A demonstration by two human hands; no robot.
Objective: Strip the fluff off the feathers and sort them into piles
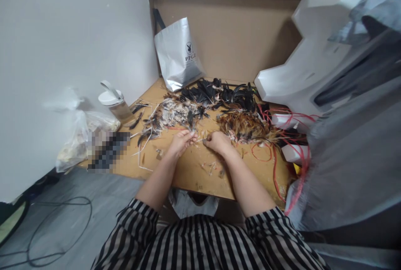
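The person sat close against the wooden bench [194, 174], both forearms stretched out over it from striped sleeves [200, 240]. The left hand [181, 141] and the right hand [218, 141] met near the middle of the board, almost touching. Each grip was pinched together on something thin and pale, most likely a feather quill [200, 139] running between the two hands, though it was too small to make out clearly.

Just beyond the fingers lay the feathers in three loose heaps. A grey and white speckled heap [173, 113] sat ahead of the left hand, a black heap [219, 92] lay further back toward the cardboard wall [232, 36], and a brown and golden heap [246, 127] lay just beside the right hand. Stripped white quills and scraps were scattered on the bench around the hands.

Red string [272, 153] trailed in loops along the right side of the bench, near white moulded foam pieces [297, 73]. A silver bag [178, 54] with a printed logo leaned against the back wall. At the left stood a clear jar with a white lid [114, 103], and beside it a clear plastic bag [78, 136] slumped at the bench's edge.
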